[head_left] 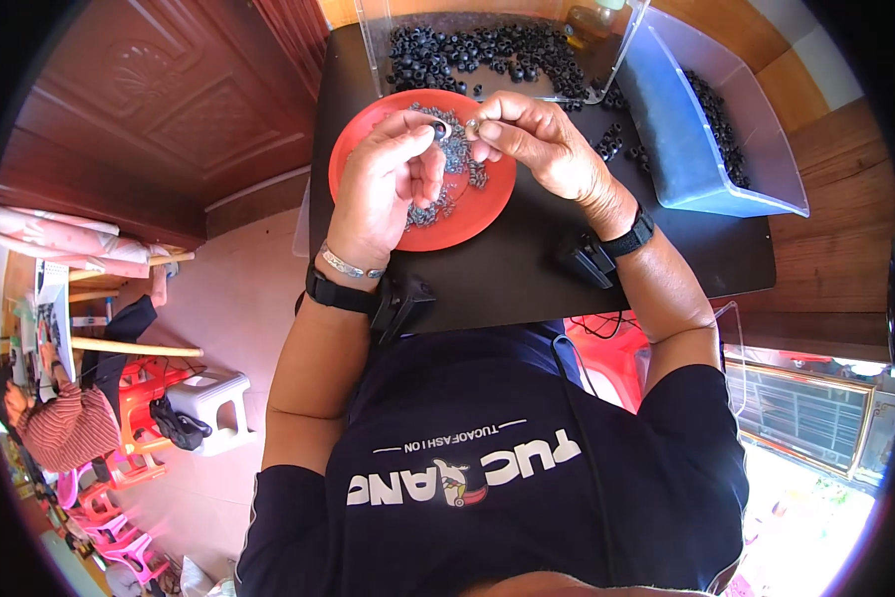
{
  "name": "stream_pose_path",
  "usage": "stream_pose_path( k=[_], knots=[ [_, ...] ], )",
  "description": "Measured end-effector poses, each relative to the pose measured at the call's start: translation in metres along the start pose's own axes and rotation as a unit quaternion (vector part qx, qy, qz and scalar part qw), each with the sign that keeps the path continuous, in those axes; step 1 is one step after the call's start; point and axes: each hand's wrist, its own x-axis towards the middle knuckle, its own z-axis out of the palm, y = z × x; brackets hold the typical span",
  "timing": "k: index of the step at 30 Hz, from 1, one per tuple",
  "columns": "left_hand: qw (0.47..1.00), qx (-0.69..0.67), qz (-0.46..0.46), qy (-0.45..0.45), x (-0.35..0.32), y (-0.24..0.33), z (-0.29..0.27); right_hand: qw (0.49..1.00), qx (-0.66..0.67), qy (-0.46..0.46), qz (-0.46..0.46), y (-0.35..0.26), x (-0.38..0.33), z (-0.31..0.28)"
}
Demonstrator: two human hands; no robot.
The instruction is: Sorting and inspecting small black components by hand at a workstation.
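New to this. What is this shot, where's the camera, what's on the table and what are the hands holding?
No robot here: a person works with two bare hands. The single picture comes from a wide fisheye camera worn on the head, looking down, so edges bend and the person's own dark shirt and forearms fill the lower part.

A black table carries a red plate with a heap of small grey metal parts. Behind it is a clear tray of small black rings; at the right is a blue-floored clear bin with more rings along its wall.

The left hand pinches one black ring over the plate. The right hand pinches a small metal piece right beside it. Both wrists wear black straps with small devices.

Another person sits at far left.
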Motion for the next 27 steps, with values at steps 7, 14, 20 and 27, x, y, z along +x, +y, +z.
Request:
stream_pose_path(
  k=[7,14,20,27],
  knots=[
    [0.997,0.077,-0.007,0.002,-0.002,0.001,0.009,0.998,0.046,-0.035,0.017,0.000,0.001,-0.003],
    [0.991,0.128,0.008,0.027,-0.002,0.002,0.011,0.997,0.064,-0.036,0.031,0.000,0.001,-0.003],
    [0.990,0.141,0.021,0.015,-0.003,0.000,0.013,0.995,0.042,-0.069,0.050,0.003,0.001,-0.006],
    [0.982,0.188,0.015,0.024,-0.004,0.000,0.016,0.995,-0.005,-0.075,0.069,0.000,0.000,-0.006]
  ],
)
